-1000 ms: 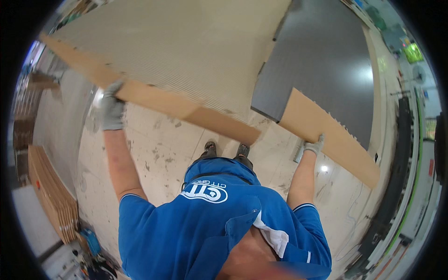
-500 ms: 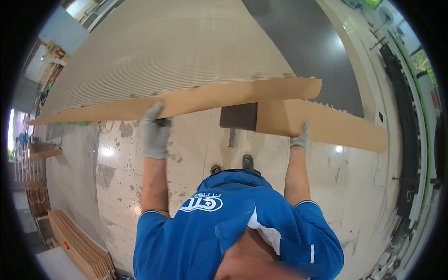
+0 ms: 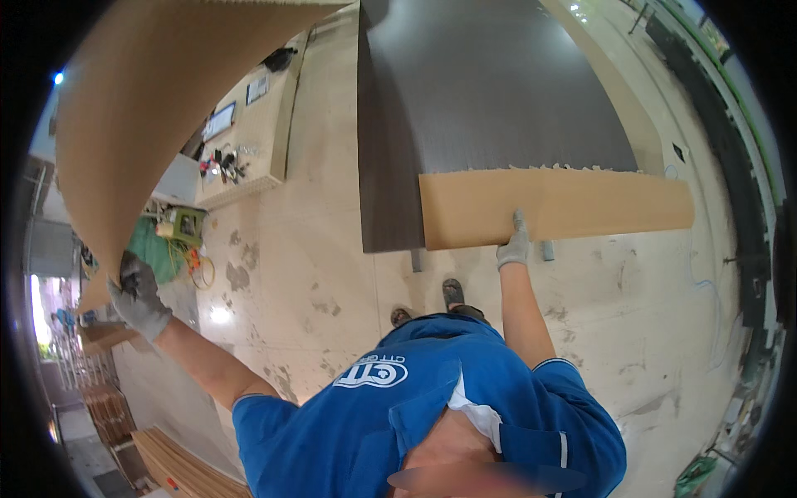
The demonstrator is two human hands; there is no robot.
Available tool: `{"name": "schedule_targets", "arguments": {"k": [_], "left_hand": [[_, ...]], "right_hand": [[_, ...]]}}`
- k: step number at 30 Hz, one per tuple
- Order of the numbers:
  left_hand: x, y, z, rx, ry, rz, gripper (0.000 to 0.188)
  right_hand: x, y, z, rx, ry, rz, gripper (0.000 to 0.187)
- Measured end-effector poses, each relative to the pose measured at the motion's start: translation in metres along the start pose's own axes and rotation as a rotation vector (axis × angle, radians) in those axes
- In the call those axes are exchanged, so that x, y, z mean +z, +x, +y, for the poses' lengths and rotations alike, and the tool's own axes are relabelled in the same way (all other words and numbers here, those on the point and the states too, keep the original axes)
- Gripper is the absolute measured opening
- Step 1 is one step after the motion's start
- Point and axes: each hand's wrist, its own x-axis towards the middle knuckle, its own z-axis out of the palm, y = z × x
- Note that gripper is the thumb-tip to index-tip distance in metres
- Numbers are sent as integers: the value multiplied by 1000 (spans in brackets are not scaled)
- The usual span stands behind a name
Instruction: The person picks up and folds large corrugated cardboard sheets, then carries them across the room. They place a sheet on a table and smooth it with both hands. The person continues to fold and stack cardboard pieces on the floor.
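Note:
My gloved left hand point(image 3: 141, 299) is far out to the left, closed on the lower edge of a large brown cardboard sheet point(image 3: 124, 149). The sheet hangs curved and lifted, reaching up toward the top of the view. My gloved right hand point(image 3: 515, 242) grips the near edge of a cardboard strip point(image 3: 598, 203), thumb on top, fingers hidden underneath. This strip has a torn far edge and lies across the near end of a dark brown panel point(image 3: 490, 91). The panel's near left corner shows bare beside the strip.
Left of the panel stands a low table point(image 3: 266, 166) with clipboards and small tools. A green bag point(image 3: 162, 253) and a yellow hose point(image 3: 203, 270) lie near my left hand. Stacked cardboard point(image 3: 183, 465) is at lower left. A long black rail point(image 3: 714, 108) runs along the right.
My left hand has swung left, pulling the large cardboard sheet off the panel and uncovering its dark surface and the low table. My right hand has stayed on the strip.

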Motion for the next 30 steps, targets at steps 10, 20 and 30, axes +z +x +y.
{"name": "schedule_targets", "arguments": {"k": [10,20,30], "left_hand": [[-4,12,18,5,93,-102,20],[-88,-57,29,51,701,226,33],[-166,-110,60,52,778,351,23]], "right_hand": [[-4,7,8,-42,10,37,44],[-16,24,-6,226,0,-226,46],[-3,15,-37,210,-323,22,55]]}}
